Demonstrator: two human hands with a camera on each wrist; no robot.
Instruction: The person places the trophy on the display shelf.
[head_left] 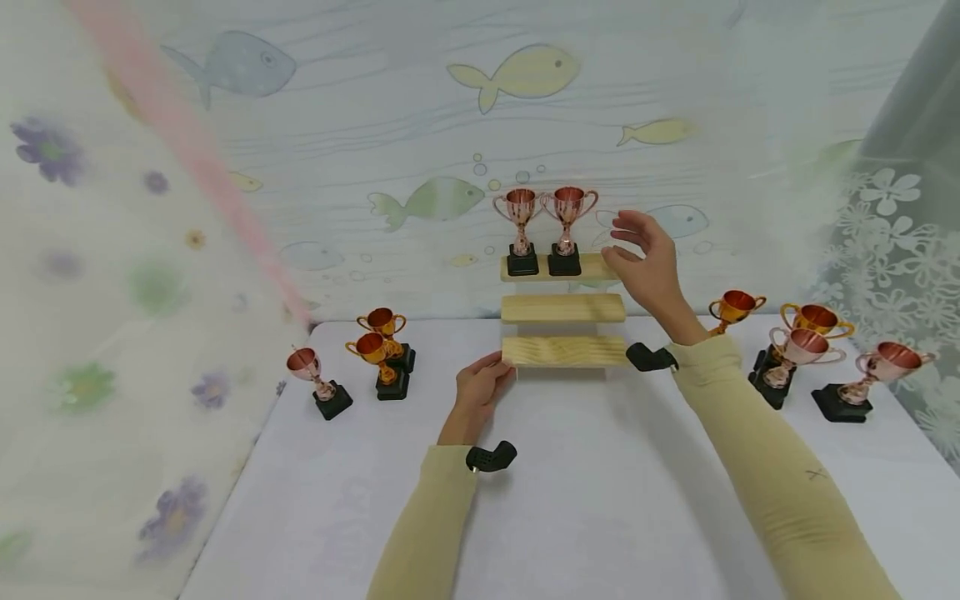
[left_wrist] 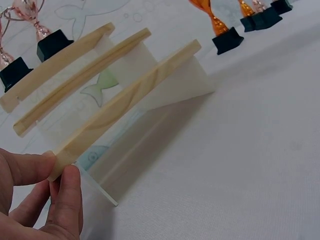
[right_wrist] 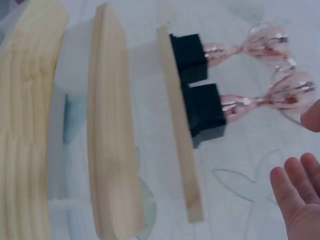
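A stepped stand with three wooden shelves on clear side panels stands at the table's back. Two rose-gold trophy cups with black bases, the left trophy and the right trophy, stand side by side on its top shelf. My left hand pinches the left end of the lowest shelf between thumb and fingers. To the right of the top shelf, my right hand is raised with fingers apart and holds nothing. In the right wrist view its fingers are clear of the trophies.
On the table's left stand a rose-gold trophy and two gold trophies. On the right are a gold trophy partly behind my forearm, another gold trophy, and two rose-gold trophies. A fish-patterned curtain hangs behind.
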